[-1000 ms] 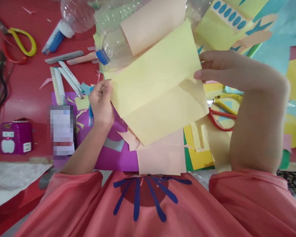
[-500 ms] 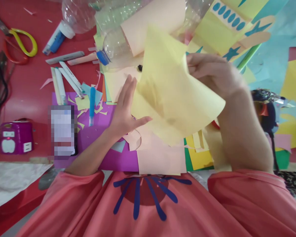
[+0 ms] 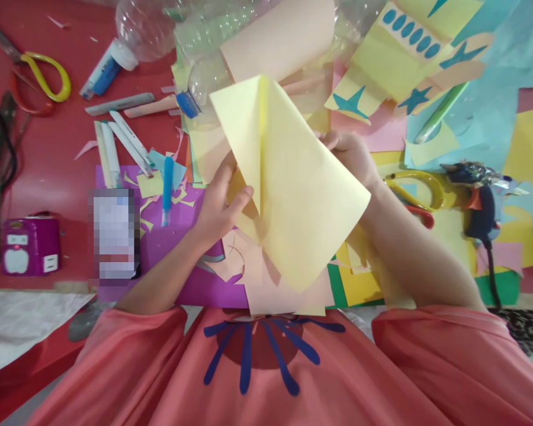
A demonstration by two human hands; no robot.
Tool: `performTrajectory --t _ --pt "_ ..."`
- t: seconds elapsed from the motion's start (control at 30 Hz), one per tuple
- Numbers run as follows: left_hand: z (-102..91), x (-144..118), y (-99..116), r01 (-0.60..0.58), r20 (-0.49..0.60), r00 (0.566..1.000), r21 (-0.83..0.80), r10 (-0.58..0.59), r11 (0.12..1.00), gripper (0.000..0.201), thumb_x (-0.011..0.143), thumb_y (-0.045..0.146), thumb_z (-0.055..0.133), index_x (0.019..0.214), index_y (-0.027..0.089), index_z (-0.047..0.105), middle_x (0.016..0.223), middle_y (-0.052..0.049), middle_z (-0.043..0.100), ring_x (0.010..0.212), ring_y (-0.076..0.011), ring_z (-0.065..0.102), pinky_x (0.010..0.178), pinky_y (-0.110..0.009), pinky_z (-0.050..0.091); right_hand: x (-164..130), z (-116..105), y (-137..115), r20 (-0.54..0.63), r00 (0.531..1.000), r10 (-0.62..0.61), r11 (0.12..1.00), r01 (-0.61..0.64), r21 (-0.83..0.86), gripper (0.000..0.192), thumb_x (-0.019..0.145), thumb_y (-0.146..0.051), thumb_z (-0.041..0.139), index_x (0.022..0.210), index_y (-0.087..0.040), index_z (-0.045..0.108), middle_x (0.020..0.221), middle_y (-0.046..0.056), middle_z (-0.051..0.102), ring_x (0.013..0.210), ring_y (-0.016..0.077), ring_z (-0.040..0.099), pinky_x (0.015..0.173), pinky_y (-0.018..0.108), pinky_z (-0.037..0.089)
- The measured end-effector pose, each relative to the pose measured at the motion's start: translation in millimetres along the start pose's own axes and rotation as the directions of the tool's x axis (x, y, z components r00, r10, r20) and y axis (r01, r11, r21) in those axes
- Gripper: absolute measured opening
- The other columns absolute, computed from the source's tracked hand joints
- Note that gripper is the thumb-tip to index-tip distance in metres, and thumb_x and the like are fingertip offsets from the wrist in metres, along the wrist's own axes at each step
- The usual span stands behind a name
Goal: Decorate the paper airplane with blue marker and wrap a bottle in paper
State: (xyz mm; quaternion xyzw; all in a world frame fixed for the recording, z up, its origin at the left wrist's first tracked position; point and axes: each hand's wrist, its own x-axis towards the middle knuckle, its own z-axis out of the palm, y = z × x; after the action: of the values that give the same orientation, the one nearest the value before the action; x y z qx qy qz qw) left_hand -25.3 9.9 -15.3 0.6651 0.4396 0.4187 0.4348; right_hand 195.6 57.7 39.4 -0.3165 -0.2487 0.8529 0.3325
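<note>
A pale yellow sheet of paper (image 3: 308,195) is held up between my hands, bent along an upright fold on its left side. My left hand (image 3: 224,201) has closed on its left edge, the thumb in front and the fingers partly behind. At the upper right edge, my right hand (image 3: 349,151) pinches the sheet; some of its fingertips are hidden by the paper. Below the sheet lie light pink paper (image 3: 288,299) and a cut pink scrap (image 3: 228,260) on purple paper (image 3: 213,290).
Yellow-handled scissors (image 3: 420,183) and a dark glue gun (image 3: 482,213) lie to the right. Clear plastic bottles (image 3: 208,74) stand behind rolled pink paper. Markers (image 3: 128,139), a phone (image 3: 115,236), a purple box (image 3: 31,245) and more scissors (image 3: 47,77) are on the left.
The yellow sheet has turned and come lower, its fold now facing me. My right hand has moved left and down with it. My left hand has gone from spread fingers to gripping the edge.
</note>
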Motion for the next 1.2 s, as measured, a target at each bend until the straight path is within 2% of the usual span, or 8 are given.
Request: performTrajectory --t 0.13,0.27,0.47,0.67,0.8,0.97,1.07,1.2 --pt "1.6 2 7 -0.033 -0.169 0.985 0.013 0.035 0.999 0.032 0.091 0.049 0.057 0.116 0.029 0.061 0.111 -0.006 0.069 0.108 -0.026 0.066 0.09 -0.038 0.053 -1 -1 -6 -0.011 1.0 0.007 0.999 -0.008 -0.042 0.026 0.06 -0.017 0.042 0.082 -0.019 0.055 0.074 0.001 0.067 0.081 0.018 0.07 0.082 0.032 0.057" --pt "0.0 9 8 0.068 -0.35 0.932 -0.081 -0.092 0.994 0.032 0.085 0.053 0.066 0.073 0.025 0.056 0.064 0.001 0.052 0.067 -0.0182 0.06 0.064 -0.031 0.048 -8 -1 -19 -0.116 0.992 0.047 0.969 -0.073 -0.235 0.022 0.067 -0.016 0.043 0.082 -0.018 0.06 0.075 0.001 0.069 0.071 0.0133 0.069 0.071 0.026 0.057" --pt "-8.7 20 15 0.147 -0.425 0.846 -0.396 -0.323 0.906 0.029 0.082 0.041 0.066 0.066 0.024 0.048 0.061 0.003 0.049 0.061 -0.0134 0.054 0.057 -0.029 0.044 -33 -17 -62 -0.332 0.935 -0.123 0.826 -0.089 -0.556 0.027 0.07 -0.015 0.065 0.092 -0.03 0.072 0.074 -0.005 0.074 0.058 0.0093 0.066 0.05 0.021 0.05" --pt "-13.0 20 18 0.232 -0.265 0.847 -0.595 -0.46 0.769 0.023 0.077 0.037 0.07 0.071 0.024 0.051 0.066 0.003 0.056 0.061 -0.0119 0.057 0.056 -0.027 0.046 -48 -39 -85 -0.384 0.864 -0.326 0.68 -0.068 -0.73 0.038 0.05 -0.014 0.077 0.082 -0.033 0.076 0.067 -0.009 0.07 0.056 0.0069 0.061 0.05 0.024 0.042" --pt "-9.9 19 9 0.313 -0.237 0.82 -0.576 -0.52 0.755 0.032 0.075 0.045 0.073 0.07 0.025 0.049 0.065 0.002 0.057 0.069 -0.0164 0.061 0.056 -0.028 0.047 -51 -30 -82 -0.309 0.74 -0.598 0.498 0.04 -0.866 0.029 0.059 -0.012 0.076 0.083 -0.028 0.076 0.069 -0.005 0.07 0.067 0.0074 0.063 0.065 0.027 0.045" --pt "-4.3 18 -3 0.174 -0.346 0.858 -0.502 -0.381 0.847 0.041 0.069 0.052 0.081 0.078 0.026 0.051 0.064 0.006 0.056 0.061 -0.0138 0.06 0.054 -0.029 0.046 -46 -19 -70 -0.141 0.634 -0.76 0.19 0.011 -0.982 0.01 0.071 -0.012 0.064 0.074 -0.019 0.069 0.079 0.004 0.069 0.084 0.0174 0.067 0.081 0.036 0.049" --pt "-6.3 17 -5 0.123 -0.4 0.857 -0.452 -0.324 0.884 0.04 0.071 0.051 0.081 0.09 0.03 0.053 0.071 0.006 0.061 0.067 -0.0157 0.063 0.059 -0.031 0.049 -46 -24 -69 -0.015 0.592 -0.806 0.004 -0.02 -1.0 0.015 0.078 -0.016 0.059 0.079 -0.022 0.073 0.09 0.006 0.073 0.09 0.0211 0.067 0.084 0.038 0.05" --pt "-9.7 17 -1 0.126 -0.366 0.886 -0.4 -0.284 0.908 0.031 0.074 0.046 0.078 0.096 0.032 0.061 0.074 0.005 0.065 0.071 -0.017 0.067 0.057 -0.03 0.048 -51 -41 -76 0.077 0.489 -0.869 -0.028 0.108 -0.994 0.018 0.079 -0.022 0.066 0.092 -0.031 0.075 0.103 0.0 0.073 0.096 0.0208 0.067 0.081 0.034 0.051"
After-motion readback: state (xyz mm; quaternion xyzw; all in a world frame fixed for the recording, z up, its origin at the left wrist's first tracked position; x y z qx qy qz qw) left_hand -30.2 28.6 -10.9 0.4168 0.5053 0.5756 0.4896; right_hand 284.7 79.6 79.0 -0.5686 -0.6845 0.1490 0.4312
